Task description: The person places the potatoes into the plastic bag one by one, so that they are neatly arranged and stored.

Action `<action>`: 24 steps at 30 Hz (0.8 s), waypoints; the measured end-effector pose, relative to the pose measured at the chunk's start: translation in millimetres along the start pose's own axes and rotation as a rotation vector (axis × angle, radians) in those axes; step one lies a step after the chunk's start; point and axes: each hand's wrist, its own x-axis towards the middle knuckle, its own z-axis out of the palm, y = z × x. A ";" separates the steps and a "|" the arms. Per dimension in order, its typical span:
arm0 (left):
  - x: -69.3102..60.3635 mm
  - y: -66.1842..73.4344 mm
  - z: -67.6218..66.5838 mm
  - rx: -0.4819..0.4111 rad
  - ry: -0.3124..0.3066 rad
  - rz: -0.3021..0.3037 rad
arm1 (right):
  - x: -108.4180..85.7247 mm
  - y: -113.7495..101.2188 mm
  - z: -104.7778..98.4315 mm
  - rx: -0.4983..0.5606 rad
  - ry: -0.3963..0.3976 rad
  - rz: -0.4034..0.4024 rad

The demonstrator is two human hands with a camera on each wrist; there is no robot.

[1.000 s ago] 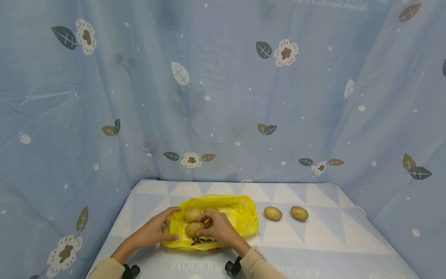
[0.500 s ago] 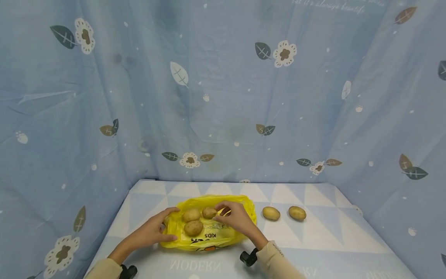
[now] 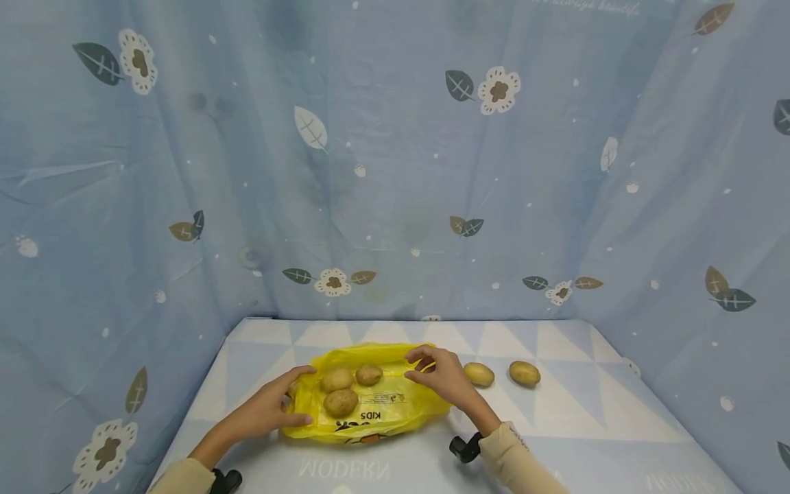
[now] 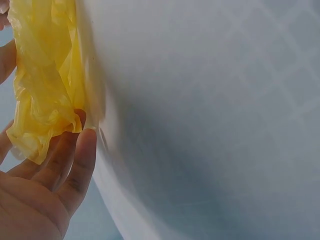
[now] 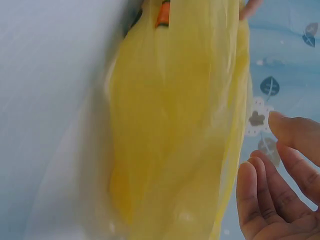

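A yellow plastic bag [image 3: 395, 398] lies spread on the table with its mouth facing up. Inside it, toward the left, three potatoes [image 3: 341, 403] sit close together; part of another pale round shape shows beside the left hand. My left hand [image 3: 265, 412] holds the bag's left end, thumb at the near rim and fingers at the far one; in the left wrist view its fingers curl around the crumpled plastic [image 4: 47, 95]. Above the bag's right part hovers my right hand [image 3: 446, 376], fingers loosely bent and nothing between them, also seen in the right wrist view.
Two more potatoes lie on the table right of the bag: one potato [image 3: 479, 374] partly behind the right hand, another potato [image 3: 524, 374] farther right. A blue patterned curtain [image 3: 395, 171] encloses the back and sides of the white-and-blue table [image 3: 580, 412].
My right hand has let go of a potato in the bag and moved right, away from the potatoes. My left hand has stayed at the bag's left end.
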 end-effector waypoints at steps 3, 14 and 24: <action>-0.5 0.4 -0.4 0.003 0.004 -0.001 | -3.3 4.0 -8.7 -0.012 0.024 0.011; 0.0 -1.4 -0.3 0.015 0.010 0.004 | -20.1 26.6 -39.3 -0.074 0.131 0.111; 0.7 -0.5 0.0 0.011 0.009 0.003 | -37.0 57.9 -63.7 -0.123 0.252 0.158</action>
